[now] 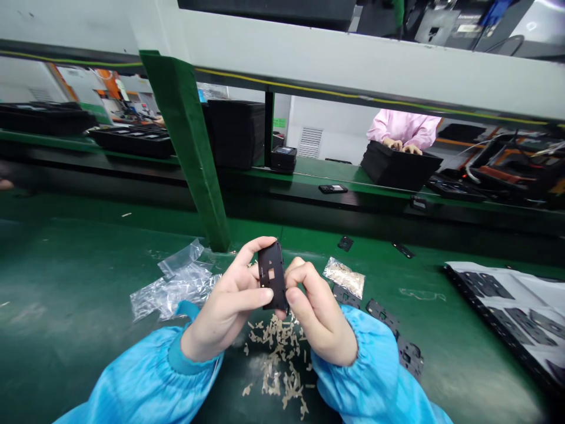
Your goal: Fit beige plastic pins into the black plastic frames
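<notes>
- The left hand (223, 309) pinches a flat black part (270, 272), its thumb pressed on the lower face and its forefinger curled over the upper end
- The black part stands steeply tilted between the two hands, raised above the table, with a small pale rectangle near its middle
- The right hand (321, 318) is at the part's right edge, thumb and bent forefinger drawn close together; I cannot tell whether they pinch that edge or something small
- Below the grip, and toward the wearer, small beige pieces (279, 347) lie scattered between the blue sleeves (154, 377)
- Left of the grip, crumpled clear plastic bags (174, 288) lie on the green table (66, 282)
- Just right of the grip, past the right hand, lies a clear packet (346, 275) filled with beige pieces
- Farther right, beside the right sleeve, lie more black parts (383, 317), some overlapping
- At the far right of the grip, a black-edged tray (536, 290) with a pale lining holds rows of similar dark parts
- Beyond the grip, slightly left, rises a slanting green post (188, 147)
- Well beyond and right of the grip, a person in pink sleeves (426, 128) rests both hands on a black bin (401, 168)
</notes>
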Available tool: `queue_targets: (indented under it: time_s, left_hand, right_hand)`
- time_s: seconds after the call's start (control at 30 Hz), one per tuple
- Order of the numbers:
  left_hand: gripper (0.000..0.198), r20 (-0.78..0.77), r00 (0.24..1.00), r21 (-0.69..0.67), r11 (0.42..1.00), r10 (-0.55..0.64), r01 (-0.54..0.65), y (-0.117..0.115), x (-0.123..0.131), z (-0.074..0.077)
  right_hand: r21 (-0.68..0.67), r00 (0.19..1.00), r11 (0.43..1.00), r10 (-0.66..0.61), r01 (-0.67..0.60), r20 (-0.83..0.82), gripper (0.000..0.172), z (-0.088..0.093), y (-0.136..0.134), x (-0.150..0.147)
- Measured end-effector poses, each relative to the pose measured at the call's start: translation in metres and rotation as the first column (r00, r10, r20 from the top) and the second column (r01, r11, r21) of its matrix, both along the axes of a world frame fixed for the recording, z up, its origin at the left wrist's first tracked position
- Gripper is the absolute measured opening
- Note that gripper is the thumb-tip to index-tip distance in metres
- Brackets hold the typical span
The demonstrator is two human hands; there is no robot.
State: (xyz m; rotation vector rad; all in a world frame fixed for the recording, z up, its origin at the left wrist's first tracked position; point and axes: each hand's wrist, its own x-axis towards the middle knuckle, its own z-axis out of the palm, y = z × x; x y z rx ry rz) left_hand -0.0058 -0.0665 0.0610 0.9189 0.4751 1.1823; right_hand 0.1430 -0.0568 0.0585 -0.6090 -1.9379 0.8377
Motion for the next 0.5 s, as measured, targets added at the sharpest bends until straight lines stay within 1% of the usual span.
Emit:
queue_targets:
  time_s: [0.13, 0.2, 0.3, 0.43, 0.47, 0.5]
  left_hand:
    - [0.057, -0.014, 1.0, -0.043, 0.999, 0.016, -0.017, -0.001, 0.001, 0.0]
    - [0.057, -0.014, 1.0, -0.073, 0.997, 0.028, -0.029, -0.002, 0.002, -0.001]
    - [0.057, -0.006, 0.999, -0.118, 0.992, 0.043, -0.043, -0.003, 0.004, -0.001]
    - [0.056, -0.016, 0.997, -0.15, 0.986, 0.073, -0.074, -0.005, 0.006, -0.001]
    - [0.056, -0.019, 0.997, -0.143, 0.986, 0.079, -0.081, -0.005, 0.005, 0.0]
    - [0.055, -0.023, 0.996, -0.126, 0.988, 0.089, -0.092, -0.006, 0.005, 0.0]
  right_hand:
    - [0.141, 0.996, 0.987, -0.087, 0.082, 0.033, 0.013, -0.002, 0.001, -0.003]
    - [0.252, 0.983, 0.954, -0.179, 0.163, 0.041, 0.014, -0.003, 0.002, -0.004]
    - [0.428, 0.951, 0.864, -0.307, 0.265, 0.031, 0.019, -0.006, 0.004, -0.005]
    - [0.617, 0.92, 0.73, -0.391, 0.294, 0.025, 0.019, -0.012, 0.01, -0.006]
    - [0.64, 0.915, 0.71, -0.402, 0.295, 0.024, 0.02, -0.013, 0.011, -0.007]
    - [0.647, 0.914, 0.704, -0.404, 0.293, 0.026, 0.023, -0.014, 0.013, -0.008]
